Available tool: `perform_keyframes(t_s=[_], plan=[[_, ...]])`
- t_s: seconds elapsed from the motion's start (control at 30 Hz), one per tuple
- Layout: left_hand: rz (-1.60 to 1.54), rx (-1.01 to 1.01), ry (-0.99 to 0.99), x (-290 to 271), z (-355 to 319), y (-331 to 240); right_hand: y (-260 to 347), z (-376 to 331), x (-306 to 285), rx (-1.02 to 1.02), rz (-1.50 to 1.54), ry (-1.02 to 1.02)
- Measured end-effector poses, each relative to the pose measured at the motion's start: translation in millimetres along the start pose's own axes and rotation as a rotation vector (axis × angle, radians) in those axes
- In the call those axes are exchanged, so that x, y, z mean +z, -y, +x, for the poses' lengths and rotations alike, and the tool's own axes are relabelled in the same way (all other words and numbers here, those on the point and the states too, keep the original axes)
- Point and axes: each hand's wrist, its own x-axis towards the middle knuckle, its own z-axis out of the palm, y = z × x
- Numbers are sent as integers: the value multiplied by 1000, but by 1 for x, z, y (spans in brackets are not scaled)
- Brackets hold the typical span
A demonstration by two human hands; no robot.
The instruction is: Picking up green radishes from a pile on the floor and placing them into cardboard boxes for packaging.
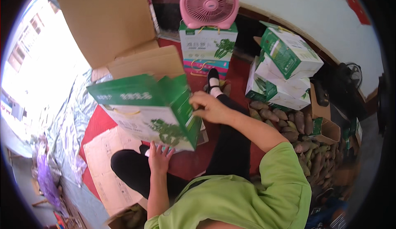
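Box standing open between two hands, top not yet closed

The green-and-white box (144, 119) hung tilted in front of the person, just above the lap. The left hand (159, 157) was below it, fingers spread apart against its lower edge, not clamped. The right hand (208, 105) was at its right side, fingers curled by the edge; whether thumb and fingers had pinched the cardboard could not be told.

By the look of it, the shaping was mostly done: the walls stood square. The brown flap (144, 62) beyond the hands rose loose, so closing the top seemed left over. Whether anything lay inside was hidden.

To the right of the grip, past the right forearm, similar boxes (284, 66) leaned in a stack, apparently further along. Nearer the right elbow, a heap of sweet potatoes (315, 163) lay loose, suggesting much remained unpacked. Straight ahead of the hands, a pink fan (210, 4) sat on another box (206, 47). Left of the left hand lay a flat cardboard sheet (111, 169).
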Motion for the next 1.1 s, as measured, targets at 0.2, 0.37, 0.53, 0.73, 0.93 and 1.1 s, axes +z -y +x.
perform_keyframes(t_s=[0.2,0.37,0.53,0.73,0.93,1.1], plan=[[194,23,-56,17,-19,-2,-85,-37,15,332,-28,-5],[718,562,31,26,-25,-11,-155,-88,12,783,-10,-13],[1497,1287,-60,68,-54,-47,-122,-77,19,839,203,-180],[1940,1194,-227,96,-47,-68,-103,-65,5,1063,399,-271],[2183,1025,-157,84,-20,-76,-74,-53,-1,1111,491,-209],[2260,1202,-20,81,-6,-74,-98,-51,11,960,530,-161]])
